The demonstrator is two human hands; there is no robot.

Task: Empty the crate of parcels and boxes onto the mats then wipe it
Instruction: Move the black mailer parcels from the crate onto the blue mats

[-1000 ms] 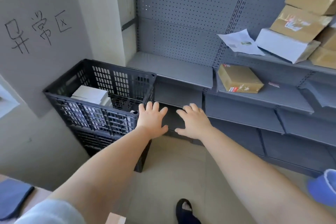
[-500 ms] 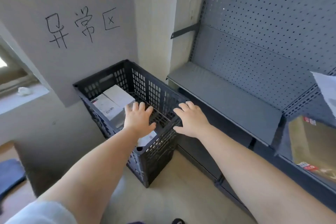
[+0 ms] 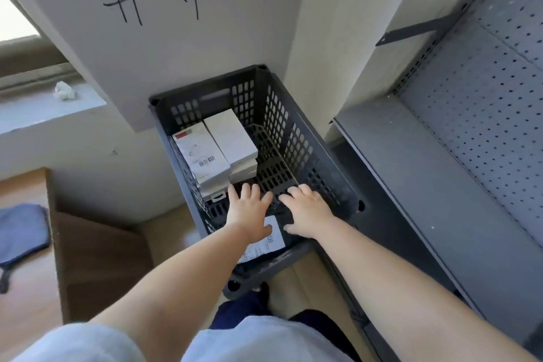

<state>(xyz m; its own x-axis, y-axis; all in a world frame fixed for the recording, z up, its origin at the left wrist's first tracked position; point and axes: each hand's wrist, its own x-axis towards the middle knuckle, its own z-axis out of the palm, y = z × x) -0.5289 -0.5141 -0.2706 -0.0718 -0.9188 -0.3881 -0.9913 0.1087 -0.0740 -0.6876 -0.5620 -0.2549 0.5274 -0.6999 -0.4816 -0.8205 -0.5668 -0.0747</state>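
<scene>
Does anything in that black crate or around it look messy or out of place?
Mostly tidy. The white boxes sit stacked at the far left of the crate. One oddity: a crumpled white wad lies alone on the window ledge. Both hands, left and right, are open over the crate.

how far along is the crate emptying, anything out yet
Nothing looks done: white boxes sit stacked in the crate. In hand: left hand and right hand reach in, open, above a labelled parcel. Left: everything out, then wiping.
</scene>
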